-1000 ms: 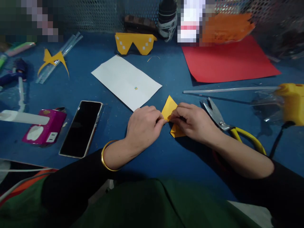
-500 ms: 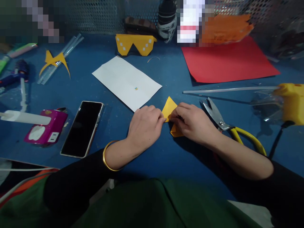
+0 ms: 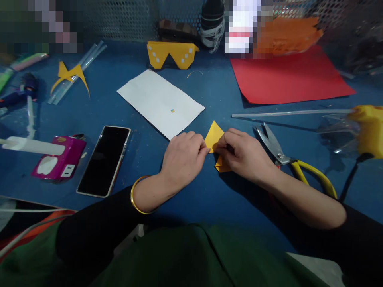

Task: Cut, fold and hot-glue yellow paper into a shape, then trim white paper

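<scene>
Left hand (image 3: pixel 184 156) pinches the near left corner of the folded yellow paper (image 3: pixel 213 137) between thumb and fingers, and the right hand (image 3: pixel 243 153), its fingers curled, pinches the same piece from the other side. Smooth and matte, the paper shows a pointed upper flap and a creased lower part that runs under the right hand; it lies near the middle of the blue desk (image 3: pixel 185 203), toward its front edge. A smooth gold-coloured bangle (image 3: pixel 138 195) circles the left wrist.

Just beyond the left hand lies a white sheet (image 3: pixel 161 103) with a tiny blue-and-yellow mark, too small to read. Behind it, yellow paper glasses (image 3: pixel 171 55) with pale square dots stand near the mesh at the desk's far edge. Red paper (image 3: pixel 290 77) covers the far right area, partly under a crinkled orange piece (image 3: pixel 290 36). Metal-bladed scissors (image 3: pixel 278 153) with a yellow handle lie open beside the right forearm, near a yellow glue gun (image 3: pixel 370 131) at the right edge. Toward the left edge are a dark-screened smartphone (image 3: pixel 104 161) and a glossy magenta socket block (image 3: pixel 67 155); its small gold mark is not legible.
</scene>
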`<state>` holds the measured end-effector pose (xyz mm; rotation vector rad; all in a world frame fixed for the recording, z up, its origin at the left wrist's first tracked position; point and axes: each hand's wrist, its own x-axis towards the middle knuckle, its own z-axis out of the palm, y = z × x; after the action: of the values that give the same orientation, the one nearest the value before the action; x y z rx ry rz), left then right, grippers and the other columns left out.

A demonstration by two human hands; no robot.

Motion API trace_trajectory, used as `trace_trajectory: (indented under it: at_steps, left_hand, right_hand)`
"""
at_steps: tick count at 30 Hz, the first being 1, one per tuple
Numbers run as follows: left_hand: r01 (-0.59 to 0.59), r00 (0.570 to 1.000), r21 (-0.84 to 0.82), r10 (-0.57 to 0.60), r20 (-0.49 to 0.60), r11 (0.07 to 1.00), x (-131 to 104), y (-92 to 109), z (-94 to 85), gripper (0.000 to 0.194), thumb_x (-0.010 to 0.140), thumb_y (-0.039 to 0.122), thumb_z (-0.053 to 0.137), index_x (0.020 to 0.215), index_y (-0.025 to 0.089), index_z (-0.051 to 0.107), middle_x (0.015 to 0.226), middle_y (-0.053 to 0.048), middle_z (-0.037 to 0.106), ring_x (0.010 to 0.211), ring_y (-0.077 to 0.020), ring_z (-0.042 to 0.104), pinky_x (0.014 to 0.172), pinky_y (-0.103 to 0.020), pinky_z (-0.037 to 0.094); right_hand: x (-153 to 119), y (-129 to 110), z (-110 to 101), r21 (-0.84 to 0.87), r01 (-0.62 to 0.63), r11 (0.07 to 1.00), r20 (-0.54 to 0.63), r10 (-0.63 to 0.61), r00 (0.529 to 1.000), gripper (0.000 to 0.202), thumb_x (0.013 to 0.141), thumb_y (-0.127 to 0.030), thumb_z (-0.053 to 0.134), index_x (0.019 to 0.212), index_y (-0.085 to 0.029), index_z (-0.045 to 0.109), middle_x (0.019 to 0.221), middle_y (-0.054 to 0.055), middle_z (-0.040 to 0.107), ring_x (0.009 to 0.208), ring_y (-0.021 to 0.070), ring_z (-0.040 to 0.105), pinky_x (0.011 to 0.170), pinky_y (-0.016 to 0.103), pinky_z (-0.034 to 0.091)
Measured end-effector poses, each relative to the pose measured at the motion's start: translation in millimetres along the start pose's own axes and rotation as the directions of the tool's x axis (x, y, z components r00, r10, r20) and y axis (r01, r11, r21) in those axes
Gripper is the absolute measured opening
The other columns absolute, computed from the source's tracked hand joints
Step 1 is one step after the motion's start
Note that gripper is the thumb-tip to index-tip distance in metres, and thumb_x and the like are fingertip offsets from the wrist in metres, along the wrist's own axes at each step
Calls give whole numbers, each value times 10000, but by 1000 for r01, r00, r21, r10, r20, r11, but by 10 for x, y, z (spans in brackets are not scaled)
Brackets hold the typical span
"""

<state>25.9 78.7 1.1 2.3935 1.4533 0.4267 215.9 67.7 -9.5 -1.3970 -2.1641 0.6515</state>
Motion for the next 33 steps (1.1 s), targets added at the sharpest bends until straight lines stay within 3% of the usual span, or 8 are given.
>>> trace_trajectory:
  at_steps: [5, 8, 10, 13, 19, 25, 29, 33]
  left_hand:
    - [6, 991, -146, -25, -131, 989, -27, -93, -73, 130, 906, 147, 559, 852, 203, 663, 857, -17, 698, 785, -158, 622, 699, -307, 458]
    - [-182, 968, -15, 177, -180, 983, -94, -57, -102, 191, 948, 170, 524, 888, 198, 703, 881, -43, 713, 839, -181, 634, 740, -331, 470]
    - [-313, 938, 145, 329, -110, 939, -148, -1, -109, 230, 967, 188, 505, 882, 196, 718, 865, -57, 717, 823, -210, 619, 716, -363, 448]
    - [-405, 905, 322, 425, 8, 856, -207, 72, -107, 244, 984, 205, 482, 965, 154, 720, 880, -87, 719, 819, -245, 605, 686, -395, 411]
    - [-440, 891, 426, 442, 100, 790, -229, 103, -82, 262, 988, 208, 465, 1013, 93, 698, 896, -115, 690, 807, -262, 573, 661, -404, 388]
    - [-451, 890, 411, 433, 141, 792, -231, 100, -100, 252, 944, 146, 474, 1070, 53, 672, 942, -130, 675, 851, -275, 581, 686, -408, 403]
    - [-461, 886, 392, 442, 142, 796, -237, 88, -111, 249, 947, 173, 471, 1049, 52, 663, 928, -130, 659, 847, -279, 578, 683, -409, 408]
    - [-464, 884, 382, 448, 137, 799, -253, 75, -100, 254, 936, 176, 481, 1082, 50, 647, 913, -119, 641, 835, -277, 568, 673, -407, 412]
  right_hand:
    - [8, -10, -11, 26, -21, 999, 10, 21, 1000, 184, 834, -56, 545, 736, -210, 520, 769, 12, 554, 713, 161, 521, 653, 302, 351]
    - [9, -5, -17, 24, -5, 1000, 14, 5, 1000, 191, 825, -54, 555, 731, -214, 507, 752, 6, 542, 724, 167, 521, 653, 302, 347]
    - [9, 0, -21, 23, -1, 1000, 19, 1, 1000, 196, 824, -53, 556, 728, -214, 501, 747, 6, 534, 731, 169, 518, 655, 300, 345]
    - [10, -4, -27, 28, -8, 1000, 26, 7, 1000, 201, 828, -54, 559, 726, -213, 491, 751, 4, 531, 736, 167, 513, 664, 297, 347]
    - [15, 1, -11, 15, -14, 1000, 23, 13, 1000, 195, 854, -78, 566, 725, -209, 499, 752, 8, 532, 731, 171, 511, 659, 308, 357]
    - [-50, 66, -100, 240, -36, 970, -82, 57, 995, 82, 927, -168, 553, 896, -205, 618, 878, 38, 682, 820, 184, 644, 741, 322, 484]
    - [-169, -23, -201, -93, 162, 982, -86, -170, 982, 255, 949, -113, 468, 1140, -188, 619, 1083, 85, 744, 1003, 229, 683, 863, 380, 503]
    - [-301, -123, -147, -364, 391, 845, 31, -408, 912, 349, 925, -62, 426, 1220, -81, 611, 1126, 172, 736, 1040, 264, 685, 897, 425, 525]
